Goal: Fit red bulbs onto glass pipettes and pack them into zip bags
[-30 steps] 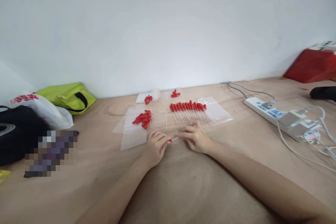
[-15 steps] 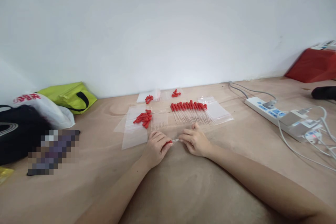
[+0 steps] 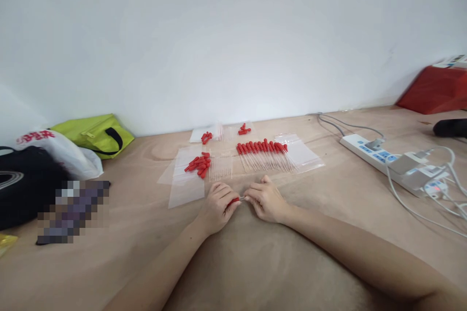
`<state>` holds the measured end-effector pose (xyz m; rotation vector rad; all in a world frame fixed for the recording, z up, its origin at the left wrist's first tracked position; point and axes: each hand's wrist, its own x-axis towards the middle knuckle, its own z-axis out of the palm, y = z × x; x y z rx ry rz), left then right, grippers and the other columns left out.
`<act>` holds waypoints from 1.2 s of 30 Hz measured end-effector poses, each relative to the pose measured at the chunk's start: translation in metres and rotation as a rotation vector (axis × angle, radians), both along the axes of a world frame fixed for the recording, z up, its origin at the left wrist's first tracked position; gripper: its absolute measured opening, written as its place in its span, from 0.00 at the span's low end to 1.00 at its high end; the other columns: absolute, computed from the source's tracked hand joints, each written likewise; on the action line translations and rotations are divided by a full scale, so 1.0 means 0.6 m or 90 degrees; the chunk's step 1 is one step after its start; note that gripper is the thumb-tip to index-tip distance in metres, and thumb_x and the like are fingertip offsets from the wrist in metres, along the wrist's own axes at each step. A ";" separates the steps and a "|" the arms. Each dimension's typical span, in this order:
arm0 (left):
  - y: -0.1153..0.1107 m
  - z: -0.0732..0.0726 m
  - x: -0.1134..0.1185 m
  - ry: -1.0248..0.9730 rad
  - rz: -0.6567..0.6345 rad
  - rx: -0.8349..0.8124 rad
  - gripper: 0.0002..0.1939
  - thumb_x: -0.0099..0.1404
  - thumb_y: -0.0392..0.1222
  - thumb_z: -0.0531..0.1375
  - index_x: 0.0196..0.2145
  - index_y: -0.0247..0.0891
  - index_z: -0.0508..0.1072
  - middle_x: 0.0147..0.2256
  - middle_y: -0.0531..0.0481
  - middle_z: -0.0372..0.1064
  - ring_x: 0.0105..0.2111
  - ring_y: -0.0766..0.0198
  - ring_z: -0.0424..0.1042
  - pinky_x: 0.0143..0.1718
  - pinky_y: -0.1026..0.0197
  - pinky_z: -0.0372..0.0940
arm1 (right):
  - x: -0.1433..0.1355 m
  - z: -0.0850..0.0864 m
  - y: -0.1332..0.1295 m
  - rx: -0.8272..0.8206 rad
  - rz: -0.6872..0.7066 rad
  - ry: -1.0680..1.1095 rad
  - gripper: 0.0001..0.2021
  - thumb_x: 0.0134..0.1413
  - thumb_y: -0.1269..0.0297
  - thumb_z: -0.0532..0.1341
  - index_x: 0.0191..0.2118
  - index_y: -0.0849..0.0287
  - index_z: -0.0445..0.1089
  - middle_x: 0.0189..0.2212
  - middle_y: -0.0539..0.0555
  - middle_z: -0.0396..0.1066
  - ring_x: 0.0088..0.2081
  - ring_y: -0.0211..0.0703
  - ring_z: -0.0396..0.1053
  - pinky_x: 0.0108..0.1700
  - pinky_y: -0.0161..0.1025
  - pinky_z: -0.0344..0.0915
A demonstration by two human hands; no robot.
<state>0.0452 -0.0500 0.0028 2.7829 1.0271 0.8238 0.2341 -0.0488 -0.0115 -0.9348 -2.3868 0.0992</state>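
Note:
My left hand (image 3: 219,206) pinches a red rubber bulb (image 3: 234,200) near the middle of the table. From the bulb a thin clear tube (image 3: 242,198) reaches to my right hand (image 3: 265,200), whose fingers are closed on its other end. Beyond my right hand lies a row of clear tubes with red bulbs (image 3: 261,147) on their far ends. Loose red bulbs (image 3: 199,164) rest on a clear plastic bag (image 3: 186,192) beyond my left hand. Beside them is a set of bare clear tubes (image 3: 221,167).
Small groups of red bulbs (image 3: 206,137) lie near the wall. A flat clear bag (image 3: 304,153) is right of the row. A power strip (image 3: 368,154) with cables is at right, a green bag (image 3: 97,136) and black bag (image 3: 29,184) at left.
My right hand has moved slightly left, closer to my left hand, and less of the clear tube shows between them.

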 end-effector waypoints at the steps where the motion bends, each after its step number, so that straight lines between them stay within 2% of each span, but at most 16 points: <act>1: 0.000 0.001 0.000 0.001 0.005 -0.004 0.09 0.64 0.40 0.50 0.29 0.37 0.68 0.27 0.50 0.68 0.31 0.62 0.64 0.39 0.57 0.56 | -0.001 0.001 0.000 0.000 -0.002 -0.005 0.11 0.56 0.70 0.48 0.31 0.61 0.67 0.26 0.51 0.68 0.28 0.36 0.60 0.35 0.38 0.44; 8: 0.008 0.005 -0.010 -0.009 0.071 0.044 0.08 0.63 0.40 0.52 0.31 0.39 0.69 0.29 0.50 0.68 0.32 0.61 0.65 0.39 0.56 0.56 | -0.006 0.018 -0.001 0.063 -0.036 -0.084 0.10 0.56 0.65 0.51 0.32 0.60 0.69 0.25 0.53 0.67 0.33 0.40 0.59 0.34 0.40 0.43; 12: 0.012 0.000 -0.017 -0.061 0.136 0.071 0.08 0.62 0.40 0.53 0.38 0.39 0.68 0.35 0.47 0.66 0.36 0.59 0.65 0.40 0.55 0.58 | -0.002 0.017 0.003 0.062 -0.085 -0.089 0.10 0.55 0.66 0.52 0.30 0.60 0.69 0.26 0.54 0.68 0.33 0.41 0.59 0.34 0.40 0.42; 15: 0.015 -0.006 -0.017 -0.093 0.182 0.046 0.09 0.60 0.38 0.54 0.40 0.38 0.65 0.37 0.46 0.64 0.38 0.58 0.64 0.40 0.55 0.60 | 0.006 0.011 0.020 0.033 -0.194 -0.018 0.10 0.54 0.66 0.52 0.31 0.60 0.69 0.28 0.54 0.70 0.33 0.41 0.60 0.35 0.40 0.42; 20: 0.014 -0.009 -0.013 -0.079 0.175 -0.009 0.05 0.59 0.37 0.54 0.34 0.38 0.63 0.33 0.48 0.64 0.36 0.58 0.65 0.37 0.56 0.61 | 0.014 0.007 0.068 0.011 -0.410 0.054 0.11 0.54 0.65 0.51 0.31 0.59 0.70 0.28 0.53 0.71 0.34 0.42 0.62 0.37 0.41 0.42; 27: 0.013 -0.008 -0.012 -0.024 0.171 -0.069 0.01 0.59 0.38 0.55 0.30 0.38 0.65 0.31 0.49 0.64 0.33 0.60 0.65 0.35 0.57 0.61 | 0.017 0.004 0.139 -0.021 -0.603 0.059 0.11 0.52 0.63 0.51 0.33 0.59 0.70 0.31 0.56 0.72 0.37 0.48 0.63 0.41 0.45 0.42; 32: 0.015 -0.010 -0.013 -0.021 0.162 -0.068 0.03 0.60 0.38 0.54 0.30 0.37 0.66 0.31 0.49 0.64 0.33 0.60 0.65 0.36 0.57 0.60 | 0.029 0.000 0.153 -0.053 -0.621 0.056 0.12 0.51 0.61 0.52 0.36 0.60 0.68 0.32 0.57 0.72 0.37 0.49 0.63 0.40 0.45 0.42; 36: 0.016 -0.010 -0.014 -0.020 0.158 -0.067 0.04 0.60 0.38 0.54 0.29 0.37 0.66 0.30 0.49 0.65 0.33 0.60 0.64 0.35 0.57 0.60 | 0.015 0.005 0.136 -0.020 -0.574 0.047 0.11 0.51 0.61 0.52 0.34 0.60 0.68 0.32 0.57 0.72 0.36 0.46 0.63 0.40 0.44 0.42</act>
